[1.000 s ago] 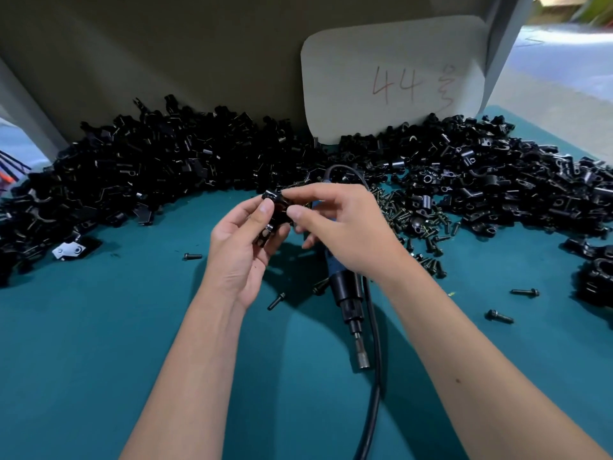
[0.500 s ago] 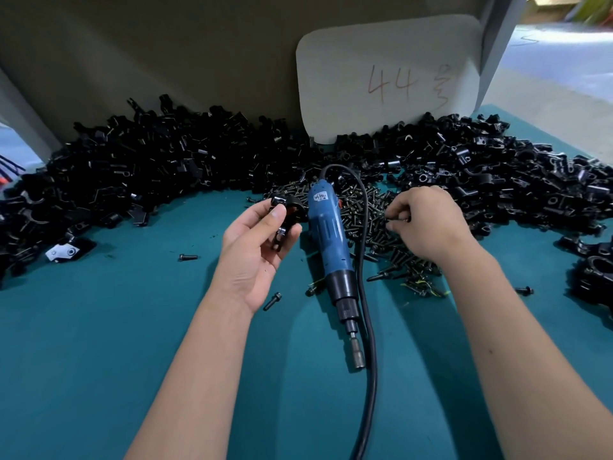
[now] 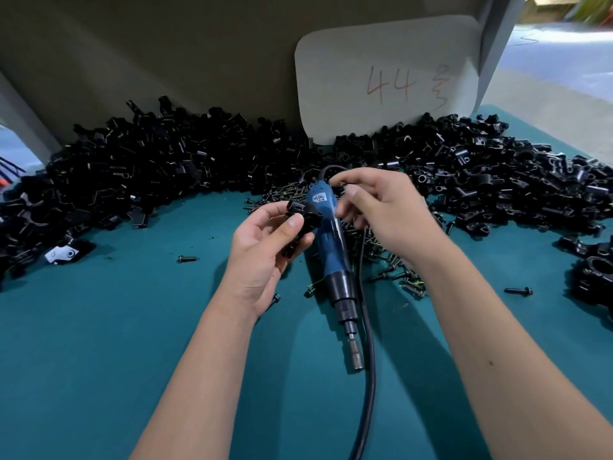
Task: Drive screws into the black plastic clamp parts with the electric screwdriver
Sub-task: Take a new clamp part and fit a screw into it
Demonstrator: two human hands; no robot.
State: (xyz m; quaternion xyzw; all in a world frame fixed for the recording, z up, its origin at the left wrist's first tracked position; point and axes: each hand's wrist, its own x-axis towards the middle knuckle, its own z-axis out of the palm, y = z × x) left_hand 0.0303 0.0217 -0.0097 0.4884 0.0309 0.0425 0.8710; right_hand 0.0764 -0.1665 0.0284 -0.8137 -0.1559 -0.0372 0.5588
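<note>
Black clamp (image 3: 300, 215) sits pinched between the thumb and fingers of the left hand (image 3: 265, 247), held above the teal desk (image 3: 99, 360). Right hand (image 3: 388, 207) hovers at 2 o'clock from it, its thumb and forefinger pinching a small dark screw (image 3: 341, 185), other fingers loosely curled. Between the hands the blue screwdriver (image 3: 328, 247) lies on the desk, bit pointing to 6 o'clock, beside its cable (image 3: 368, 327). Loose screws (image 3: 391, 263) lie under the right wrist; a parts pile (image 3: 149, 174) curves from 9 to 3 o'clock.

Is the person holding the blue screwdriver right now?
No, the blue screwdriver lies on the green table, and neither hand grips it.
</note>
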